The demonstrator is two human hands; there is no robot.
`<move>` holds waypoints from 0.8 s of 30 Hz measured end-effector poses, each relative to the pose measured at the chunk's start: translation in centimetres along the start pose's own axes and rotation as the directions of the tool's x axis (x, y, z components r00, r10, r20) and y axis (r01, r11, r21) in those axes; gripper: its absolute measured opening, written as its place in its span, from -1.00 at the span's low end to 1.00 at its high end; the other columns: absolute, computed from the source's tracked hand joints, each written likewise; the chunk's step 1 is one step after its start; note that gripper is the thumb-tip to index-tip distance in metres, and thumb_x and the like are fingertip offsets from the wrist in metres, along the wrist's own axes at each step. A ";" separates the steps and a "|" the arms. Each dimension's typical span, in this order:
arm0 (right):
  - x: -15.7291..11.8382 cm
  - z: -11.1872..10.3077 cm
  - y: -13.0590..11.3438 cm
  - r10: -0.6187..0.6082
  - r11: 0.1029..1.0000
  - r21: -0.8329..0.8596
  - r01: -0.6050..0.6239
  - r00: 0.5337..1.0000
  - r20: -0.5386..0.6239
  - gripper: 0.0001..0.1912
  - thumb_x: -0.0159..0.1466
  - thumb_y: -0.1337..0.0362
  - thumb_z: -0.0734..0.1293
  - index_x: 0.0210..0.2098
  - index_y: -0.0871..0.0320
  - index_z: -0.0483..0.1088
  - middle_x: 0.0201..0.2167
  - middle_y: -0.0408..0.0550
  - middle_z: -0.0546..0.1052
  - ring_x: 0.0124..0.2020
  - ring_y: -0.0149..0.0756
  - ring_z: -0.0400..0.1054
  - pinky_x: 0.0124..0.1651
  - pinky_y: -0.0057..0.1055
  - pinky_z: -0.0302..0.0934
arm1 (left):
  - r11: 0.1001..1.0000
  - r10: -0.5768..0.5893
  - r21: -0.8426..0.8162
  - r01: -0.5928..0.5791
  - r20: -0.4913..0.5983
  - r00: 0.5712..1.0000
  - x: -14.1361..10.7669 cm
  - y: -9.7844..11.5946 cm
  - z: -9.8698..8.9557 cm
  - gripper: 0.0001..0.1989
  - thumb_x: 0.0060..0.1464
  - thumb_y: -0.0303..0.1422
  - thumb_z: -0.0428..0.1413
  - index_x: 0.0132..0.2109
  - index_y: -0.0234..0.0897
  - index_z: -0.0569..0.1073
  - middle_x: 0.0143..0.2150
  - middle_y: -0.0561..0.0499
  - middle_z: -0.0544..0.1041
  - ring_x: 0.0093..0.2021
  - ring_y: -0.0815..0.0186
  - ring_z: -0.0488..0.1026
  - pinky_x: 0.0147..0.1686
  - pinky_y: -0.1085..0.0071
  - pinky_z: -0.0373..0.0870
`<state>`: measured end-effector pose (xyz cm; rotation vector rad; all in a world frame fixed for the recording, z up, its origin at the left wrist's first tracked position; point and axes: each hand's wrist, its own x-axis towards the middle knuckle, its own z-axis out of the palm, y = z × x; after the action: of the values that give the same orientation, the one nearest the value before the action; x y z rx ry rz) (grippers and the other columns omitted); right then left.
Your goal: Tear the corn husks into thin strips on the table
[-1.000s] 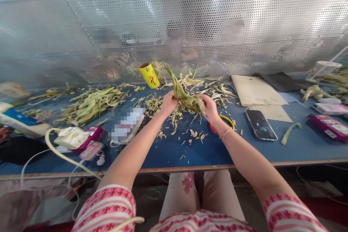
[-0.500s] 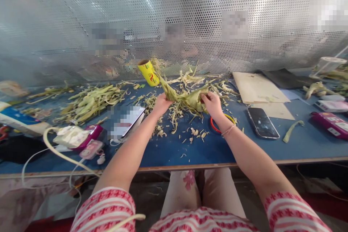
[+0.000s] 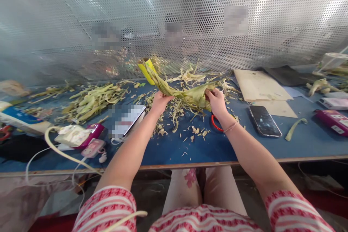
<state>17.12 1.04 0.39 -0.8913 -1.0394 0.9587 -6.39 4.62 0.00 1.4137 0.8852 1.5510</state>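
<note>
A long, withered yellow-green leaf point(image 3: 194, 95) is stretched between my two hands above the blue table. My left hand point(image 3: 161, 102) is closed around its narrower, twisted part, with the thin end reaching up in front of a yellow cardboard tube point(image 3: 146, 74). Pinched in the fingers of my right hand point(image 3: 216, 102) is the wide, spread edge. Beneath the leaf lies a heap of dried shreds and stems point(image 3: 176, 114). Beside my right wrist a red and yellow ring-shaped object point(image 3: 215, 124) rests on the table, partly hidden by the hand.
On the left lie a pile of dried leaf strips point(image 3: 91, 103), a propped phone point(image 3: 129, 120) and a purple device point(image 3: 94, 135) with cables. To the right are another phone point(image 3: 265, 120), cardboard sheets point(image 3: 258, 87) and a second purple device point(image 3: 331, 121). A perforated metal screen point(image 3: 201, 18) stands behind.
The leaf's thin end has swung up and left, and now overlaps the yellow tube. More of the leaf is drawn out straight between my hands, which keep hold of it.
</note>
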 end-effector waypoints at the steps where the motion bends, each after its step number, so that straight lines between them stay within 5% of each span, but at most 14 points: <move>1: 0.0 0.0 0.0 0.002 1.000 0.000 -0.002 1.000 0.001 -0.72 0.01 0.06 0.40 -0.49 0.12 0.31 -0.56 -0.24 0.39 -0.54 -0.47 0.27 -0.39 -0.45 0.26 | 1.000 -0.013 -0.027 0.012 -0.006 1.000 0.0 0.1 0.1 -0.66 -0.40 -0.32 0.39 -0.38 -0.30 0.53 -0.42 0.02 0.59 -0.31 0.23 0.53 -0.16 0.29 0.44; 6: -0.2 0.3 0.4 0.028 0.995 -0.093 -0.022 0.998 0.065 -0.73 0.03 0.05 0.39 -0.44 0.10 0.35 -0.49 -0.15 0.47 -0.45 -0.35 0.38 -0.28 -0.34 0.36 | 1.000 0.004 -0.006 -0.004 -0.030 1.000 0.0 0.3 0.5 -0.66 -0.31 -0.29 0.34 -0.33 -0.30 0.45 -0.38 0.03 0.56 -0.33 0.31 0.50 -0.22 0.38 0.41; 9: -0.9 0.8 0.5 -0.035 0.980 -0.184 0.069 0.983 0.181 -0.73 0.06 0.04 0.37 -0.40 0.11 0.39 -0.43 -0.12 0.49 -0.39 -0.29 0.40 -0.25 -0.29 0.37 | 0.991 0.086 0.108 -0.080 -0.047 0.995 -0.1 0.3 1.1 -0.72 -0.15 -0.28 0.24 -0.26 -0.26 0.38 -0.30 0.02 0.54 -0.24 0.32 0.50 -0.15 0.37 0.40; 16: -2.1 1.1 -0.7 -0.173 0.906 -0.258 0.336 0.849 0.499 -0.84 0.06 0.25 0.35 -0.34 0.12 0.45 -0.22 -0.02 0.50 -0.15 -0.23 0.41 -0.08 -0.27 0.34 | 0.948 0.117 0.311 -0.067 -0.145 0.982 -0.2 0.3 2.6 -0.86 -0.02 -0.37 0.09 -0.28 -0.22 0.26 -0.28 0.04 0.47 -0.22 0.33 0.49 -0.12 0.37 0.40; 19: -1.1 0.4 -0.7 -0.285 0.864 -0.263 0.429 0.847 0.448 -0.91 0.10 0.28 0.31 -0.39 0.11 0.44 -0.17 0.03 0.47 -0.06 -0.20 0.38 -0.03 -0.22 0.33 | 0.959 0.111 0.266 -0.093 -0.053 0.992 0.2 0.7 2.4 -0.86 0.01 -0.31 0.09 -0.29 -0.23 0.29 -0.31 0.04 0.48 -0.25 0.32 0.50 -0.13 0.35 0.42; 24: 2.0 0.4 -1.3 -0.240 0.860 -0.372 0.350 0.919 0.312 -0.66 0.11 0.16 0.36 -0.13 0.12 0.41 -0.10 0.05 0.43 -0.32 -0.33 0.40 -0.24 -0.30 0.36 | 0.957 0.115 0.249 -0.150 0.148 0.982 2.1 1.9 2.4 -0.81 -0.02 -0.25 0.14 -0.29 -0.26 0.36 -0.32 0.01 0.50 -0.26 0.29 0.48 -0.16 0.32 0.40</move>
<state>17.47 2.58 2.28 -0.9338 -1.6007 0.5999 -4.29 5.70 2.84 1.7746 0.9553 1.4574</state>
